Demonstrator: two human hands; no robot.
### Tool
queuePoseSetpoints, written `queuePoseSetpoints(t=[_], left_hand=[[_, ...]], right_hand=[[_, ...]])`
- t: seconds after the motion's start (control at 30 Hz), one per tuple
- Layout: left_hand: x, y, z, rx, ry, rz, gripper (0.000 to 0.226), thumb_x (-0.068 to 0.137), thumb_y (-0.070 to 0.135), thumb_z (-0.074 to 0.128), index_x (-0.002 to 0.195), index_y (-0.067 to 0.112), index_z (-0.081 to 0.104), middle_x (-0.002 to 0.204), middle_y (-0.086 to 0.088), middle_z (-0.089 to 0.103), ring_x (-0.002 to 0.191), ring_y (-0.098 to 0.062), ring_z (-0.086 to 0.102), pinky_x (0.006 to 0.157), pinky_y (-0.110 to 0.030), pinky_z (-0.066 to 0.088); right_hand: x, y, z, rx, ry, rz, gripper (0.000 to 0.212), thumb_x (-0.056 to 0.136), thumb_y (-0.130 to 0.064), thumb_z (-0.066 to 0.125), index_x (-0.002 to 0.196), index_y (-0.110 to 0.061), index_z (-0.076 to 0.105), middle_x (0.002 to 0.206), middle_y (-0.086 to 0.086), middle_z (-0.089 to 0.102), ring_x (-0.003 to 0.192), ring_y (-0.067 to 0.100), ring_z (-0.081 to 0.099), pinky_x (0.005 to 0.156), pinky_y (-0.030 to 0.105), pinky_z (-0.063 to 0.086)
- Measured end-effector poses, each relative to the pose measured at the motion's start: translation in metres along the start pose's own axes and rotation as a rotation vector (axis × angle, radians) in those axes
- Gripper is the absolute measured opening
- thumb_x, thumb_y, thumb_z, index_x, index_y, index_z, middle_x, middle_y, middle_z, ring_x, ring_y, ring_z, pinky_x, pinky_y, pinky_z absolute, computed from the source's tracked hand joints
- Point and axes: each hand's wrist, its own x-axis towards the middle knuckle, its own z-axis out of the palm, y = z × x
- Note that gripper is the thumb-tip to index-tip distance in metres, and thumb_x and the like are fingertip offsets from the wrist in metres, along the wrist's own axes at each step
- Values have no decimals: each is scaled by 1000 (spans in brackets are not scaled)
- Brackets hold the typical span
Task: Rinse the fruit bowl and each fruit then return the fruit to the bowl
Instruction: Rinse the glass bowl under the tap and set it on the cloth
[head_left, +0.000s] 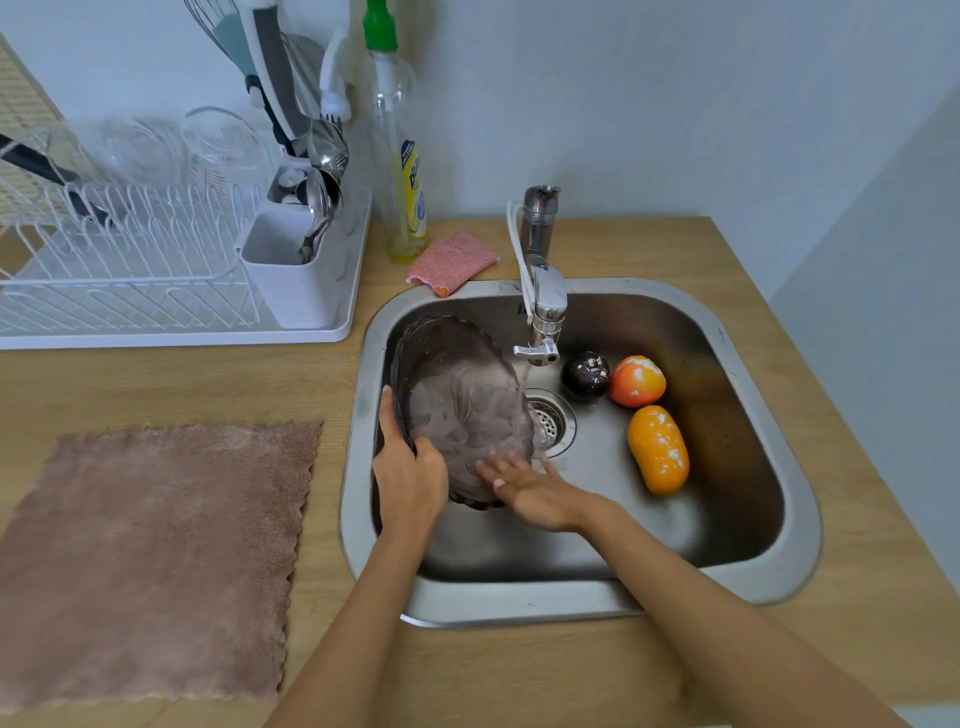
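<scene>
Smoky ribbed bowl (462, 400) – left hand (408, 480) grips rim.

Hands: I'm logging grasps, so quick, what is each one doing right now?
Left hand: grips the fruit bowl by its rim.
Right hand: open, fingers flat against the bowl's inside.

A wooden desk (519, 670) holds a steel sink (597, 603) set into it; a brown cloth (150, 561) lies at the left; a white rack (171, 291), soap bottle (400, 171) and pink sponge (452, 262) sit along the back.
</scene>
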Motion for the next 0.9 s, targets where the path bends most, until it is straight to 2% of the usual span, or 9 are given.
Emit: queuePoseSetpoints(t=[0.07, 0.13, 0.23, 0.4, 0.5, 0.63, 0.7, 0.8, 0.9], left_hand=[[-1, 2, -1, -4, 0, 0, 68, 94, 5, 39, 153, 29, 15, 99, -16, 59, 64, -14, 43, 71, -30, 35], [-4, 3, -1, -2, -14, 3, 67, 95, 6, 38, 153, 29, 15, 102, -20, 61, 60, -9, 42, 70, -30, 35], [-6, 4, -2, -8, 5, 7, 66, 96, 6, 38, 153, 28, 15, 112, -22, 62, 73, -18, 45, 74, -28, 35], [-4, 3, -3, 3, -5, 16, 67, 95, 5, 37, 153, 30, 14, 91, -6, 49, 60, -2, 37, 71, -29, 34], [-3, 1, -2, -2, -20, 2, 67, 96, 6, 36, 153, 31, 12, 91, -8, 51, 61, -7, 42, 71, -30, 36], [-3, 1, -2, 21, -23, -37, 65, 97, 11, 36, 153, 32, 12, 118, -24, 59, 93, -33, 57, 84, -37, 42], [-2, 0, -1, 32, -40, -37, 65, 96, 12, 37, 153, 35, 13, 122, -23, 58, 99, -34, 57, 85, -37, 42], [1, -6, 0, -16, -86, -85, 64, 91, 16, 38, 151, 33, 21, 134, -16, 53, 117, -36, 52, 99, -43, 43], [2, -8, 2, -31, -195, -172, 58, 88, 18, 40, 145, 29, 34, 137, -12, 53, 123, -35, 50, 107, -50, 41]], right_hand=[[-8, -9, 9, 92, -33, -100, 48, 106, -29, 12, 154, -32, 12, 163, -8, 3, 149, 10, -4, 117, 41, -11], [-10, -1, 8, 84, -34, -88, 48, 106, -29, 12, 153, -34, 13, 163, -9, 4, 149, 8, -3, 117, 40, -12], [-7, 11, -3, -36, 32, 17, 49, 105, -33, 11, 154, -33, 13, 163, -8, 2, 150, 11, -4, 116, 44, -14], [-17, -7, 11, 138, -26, -111, 47, 106, -32, 13, 153, -33, 16, 162, -10, 7, 149, 8, 1, 121, 36, -7], [-6, 16, -3, -8, 29, 36, 49, 106, -33, 14, 154, -30, 11, 163, -5, -2, 149, 11, -7, 118, 42, -11], [-2, 5, 6, -29, 2, -28, 49, 106, -31, 16, 155, -26, 12, 163, -2, -1, 150, 14, -6, 118, 40, -11], [-2, 3, 8, 7, -10, -67, 49, 106, -29, 16, 155, -25, 11, 163, -2, 0, 150, 14, -5, 118, 36, -8], [8, 27, -5, -136, 147, 45, 54, 104, -27, 23, 155, -21, 8, 163, 2, -6, 150, 17, -10, 118, 38, -9], [17, 42, -12, -276, 274, 127, 60, 102, -29, 27, 156, -17, 3, 162, 6, -14, 150, 20, -12, 118, 43, -10]])
